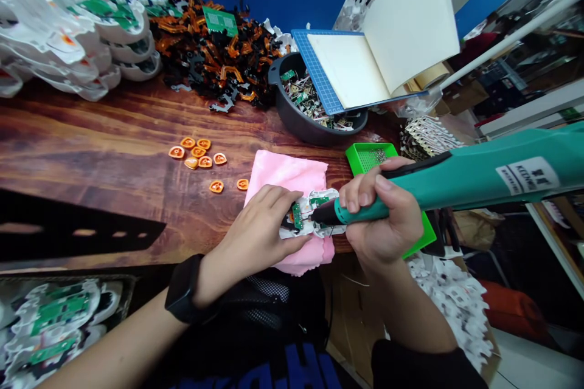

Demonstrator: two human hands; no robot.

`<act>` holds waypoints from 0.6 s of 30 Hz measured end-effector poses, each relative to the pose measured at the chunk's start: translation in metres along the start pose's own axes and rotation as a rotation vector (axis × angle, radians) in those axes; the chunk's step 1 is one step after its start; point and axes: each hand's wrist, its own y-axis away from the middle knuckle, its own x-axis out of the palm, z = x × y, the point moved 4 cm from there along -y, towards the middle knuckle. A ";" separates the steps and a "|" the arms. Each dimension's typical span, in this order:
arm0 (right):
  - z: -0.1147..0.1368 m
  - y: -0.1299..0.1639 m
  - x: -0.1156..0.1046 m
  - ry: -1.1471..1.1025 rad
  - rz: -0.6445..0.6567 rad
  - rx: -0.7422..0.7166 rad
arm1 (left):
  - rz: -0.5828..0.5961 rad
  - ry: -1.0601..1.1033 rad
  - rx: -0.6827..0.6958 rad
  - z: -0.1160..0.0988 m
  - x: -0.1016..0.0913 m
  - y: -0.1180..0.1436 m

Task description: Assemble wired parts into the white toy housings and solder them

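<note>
On a pink cloth (pixel 287 170) lies a white plastic housing (pixel 331 196) with small green circuit boards inside. My left hand (pixel 262 225) grips the housing's left side, thumb below and fingers above. A teal electric screwdriver (pixel 460 176) is wrapped in my right hand (pixel 387 219), its black nose pointing left into the middle of the housing. The nose hides the bit's tip and any screw under it. A green tray (pixel 371 158) with small metal parts stands just beyond my right hand, which partly covers it.
Several orange buttons (pixel 198 151) lie left of the cloth. Behind them are a heap of black and orange parts (pixel 223 61) and stacked white housings (pixel 68 30). A dark basin (pixel 296 115) of small boards carries a blue cutting mat (pixel 319 79) with an open notebook (pixel 347 67).
</note>
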 end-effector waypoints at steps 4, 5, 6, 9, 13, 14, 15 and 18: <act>0.001 -0.001 0.000 0.027 -0.005 -0.002 | 0.010 0.003 -0.008 0.000 0.000 0.000; 0.001 -0.001 0.001 0.036 -0.005 -0.006 | 0.011 0.004 -0.008 0.000 0.000 0.000; 0.002 -0.001 0.001 0.042 -0.003 -0.011 | 0.011 0.005 -0.009 0.001 0.000 0.000; 0.002 -0.001 0.002 0.047 0.010 -0.019 | 0.002 0.010 -0.007 0.001 0.000 -0.001; -0.001 0.000 0.003 0.054 0.029 -0.009 | -0.009 0.010 0.002 0.000 0.000 -0.001; -0.001 0.001 0.003 0.055 0.034 -0.013 | -0.009 0.008 0.003 0.000 0.000 -0.001; -0.001 0.001 0.004 0.054 0.040 -0.022 | -0.008 0.006 0.004 0.000 0.000 -0.001; -0.002 0.003 0.005 0.059 0.066 -0.056 | 0.005 0.004 0.004 0.000 0.001 0.000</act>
